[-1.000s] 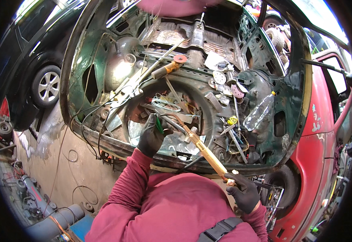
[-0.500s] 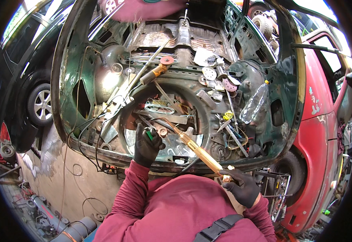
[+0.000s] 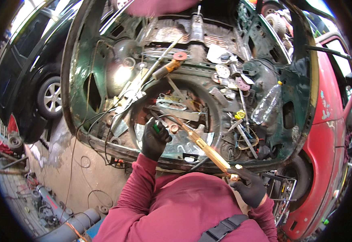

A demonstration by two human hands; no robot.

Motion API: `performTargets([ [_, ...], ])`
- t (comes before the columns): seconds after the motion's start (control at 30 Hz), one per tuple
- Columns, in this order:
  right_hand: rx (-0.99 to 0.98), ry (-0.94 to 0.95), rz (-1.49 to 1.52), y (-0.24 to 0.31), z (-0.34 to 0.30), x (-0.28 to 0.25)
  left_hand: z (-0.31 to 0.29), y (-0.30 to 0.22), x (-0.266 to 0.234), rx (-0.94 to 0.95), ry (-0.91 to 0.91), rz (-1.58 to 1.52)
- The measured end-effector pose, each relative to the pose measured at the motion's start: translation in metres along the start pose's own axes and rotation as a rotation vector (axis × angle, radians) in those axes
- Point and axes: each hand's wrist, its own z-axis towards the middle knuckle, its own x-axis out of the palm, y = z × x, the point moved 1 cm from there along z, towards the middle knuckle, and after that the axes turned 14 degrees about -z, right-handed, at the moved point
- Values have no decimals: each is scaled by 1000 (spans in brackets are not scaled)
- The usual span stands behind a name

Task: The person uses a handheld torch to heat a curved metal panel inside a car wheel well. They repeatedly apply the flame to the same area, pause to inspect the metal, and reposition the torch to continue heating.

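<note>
My left hand [image 3: 155,139], in a black glove, is closed on a small green object that looks like a lighter [image 3: 156,128], mostly hidden in the fist. It is raised near the bent copper tip of a brass gas torch [image 3: 207,149]. At the torch's rear end, my right hand [image 3: 249,186], also gloved in black, is closed around the valve knobs. The torch slants up and leftward over the rear edge of a stripped green car body [image 3: 172,164]. Below its tip lies the round spare-wheel well [image 3: 213,99], which holds coiled wire and metal scraps.
An angle grinder [image 3: 169,69] with a reddish disc lies beyond the well. Sanding discs, tools and a clear plastic bottle [image 3: 267,104] crowd the right side. Cables hang over the rear edge at left. A black car [image 3: 26,76] and a red car [image 3: 325,161] flank the body.
The whole view has shifted a little, so the car body appears farther right. Both hands keep their grips, and the torch stays at much the same slant.
</note>
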Motion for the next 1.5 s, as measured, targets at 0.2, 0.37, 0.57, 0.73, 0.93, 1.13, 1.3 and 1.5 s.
performTargets([
  [0.2,-20,-8,-58,1,5,3,-7,-2,-4,-23,88,65],
  [0.37,-57,-32,-63,1,9,6,-22,29,-2,43,72,212],
  [0.57,-86,-29,-91,-3,7,5,-19,5,11,168,-24,86],
  [0.73,-107,21,-53,6,14,7,-44,-5,-2,233,128,88],
  [0.93,-247,172,-186,27,36,9,-109,30,-9,354,66,364],
  [1.13,-452,273,-219,27,63,37,-141,61,1,297,9,507],
  [1.3,-438,330,-199,25,59,44,-150,68,15,292,-52,395],
  [1.5,-490,285,-167,-2,51,34,-140,86,14,281,0,429],
])
